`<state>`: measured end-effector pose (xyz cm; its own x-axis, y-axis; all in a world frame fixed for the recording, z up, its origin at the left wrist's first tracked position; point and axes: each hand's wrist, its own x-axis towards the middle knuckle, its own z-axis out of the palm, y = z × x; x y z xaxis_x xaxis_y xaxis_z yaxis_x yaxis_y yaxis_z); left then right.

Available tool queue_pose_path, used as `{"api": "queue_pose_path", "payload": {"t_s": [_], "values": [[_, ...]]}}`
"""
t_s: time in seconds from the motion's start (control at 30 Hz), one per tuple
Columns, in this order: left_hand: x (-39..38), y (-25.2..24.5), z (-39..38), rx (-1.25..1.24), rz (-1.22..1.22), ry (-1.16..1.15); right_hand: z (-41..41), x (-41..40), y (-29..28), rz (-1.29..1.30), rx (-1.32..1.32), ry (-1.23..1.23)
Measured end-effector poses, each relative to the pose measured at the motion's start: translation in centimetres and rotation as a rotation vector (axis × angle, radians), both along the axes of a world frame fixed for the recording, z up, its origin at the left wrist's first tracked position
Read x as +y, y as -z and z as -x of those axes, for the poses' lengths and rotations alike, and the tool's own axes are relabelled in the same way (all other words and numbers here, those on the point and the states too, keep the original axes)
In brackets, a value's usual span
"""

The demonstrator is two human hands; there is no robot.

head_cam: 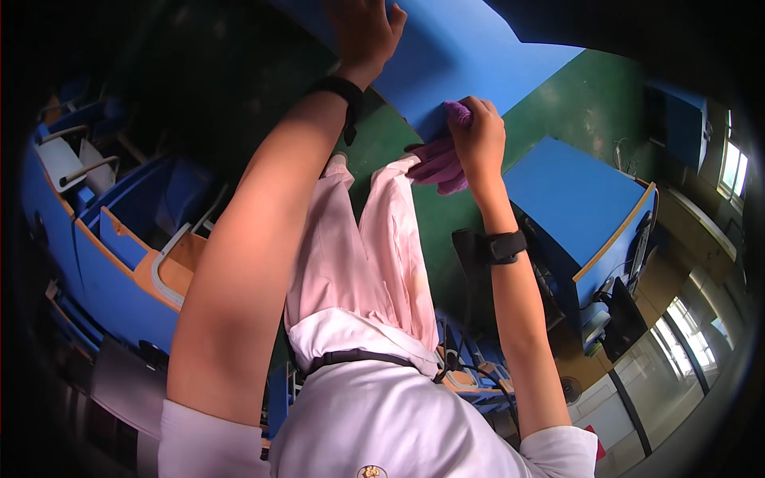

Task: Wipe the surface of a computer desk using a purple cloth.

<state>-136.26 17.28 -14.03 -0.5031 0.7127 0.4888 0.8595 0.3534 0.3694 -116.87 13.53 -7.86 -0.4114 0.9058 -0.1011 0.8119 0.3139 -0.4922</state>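
Note:
A blue panel with a flat surface (508,60) lies in front of me at the top of the head view. My right hand (480,134) grips a purple cloth (442,164) at the panel's near corner; part of the cloth bunches above the fist and the rest hangs below it. Further up and to the left, my left hand (367,36) is beside or over the panel's left edge, with the fingers partly cut off by the picture's rim. Nothing shows in it. Both wrists wear black straps.
A blue desk with a wood-coloured edge (574,197) stands at the right, with a dark monitor (624,322) beyond it. Blue desks (107,275) and a chair with a metal frame (173,263) crowd the left. The floor (559,98) is green.

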Motion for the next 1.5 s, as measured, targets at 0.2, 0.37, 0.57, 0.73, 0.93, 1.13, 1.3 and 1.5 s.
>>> {"api": "queue_pose_path", "payload": {"t_s": [0.2,0.37,0.57,0.73,0.93,1.13,1.3,1.5], "values": [[-0.4,0.0,0.1,0.03,0.061,-0.029,-3.7,-2.8,-0.3,0.016,0.109,0.144],[-0.3,0.1,0.3,0.042,0.039,0.001,-3.0,-4.9,-0.1,-0.074,-0.017,0.108],[-0.2,-0.3,-0.3,0.069,0.066,-0.011,-1.5,-3.5,0.0,-0.089,-0.158,0.005],[-0.2,-0.5,-0.1,0.053,0.087,-0.01,-1.1,-3.3,-0.3,-0.026,-0.179,-0.083],[-0.3,-0.5,0.0,0.047,0.042,0.014,-1.0,-3.6,0.0,-0.047,-0.187,-0.095],[-0.4,-0.3,0.1,0.072,0.046,-0.007,-0.9,-2.4,0.5,-0.102,-0.185,-0.066],[-0.3,-0.8,-0.1,-0.008,0.025,0.032,-0.8,-2.1,-0.3,-0.067,-0.184,-0.105],[-0.1,-0.2,-0.3,0.057,0.047,-0.009,-0.6,-3.6,0.1,-0.101,-0.229,-0.058]]}}
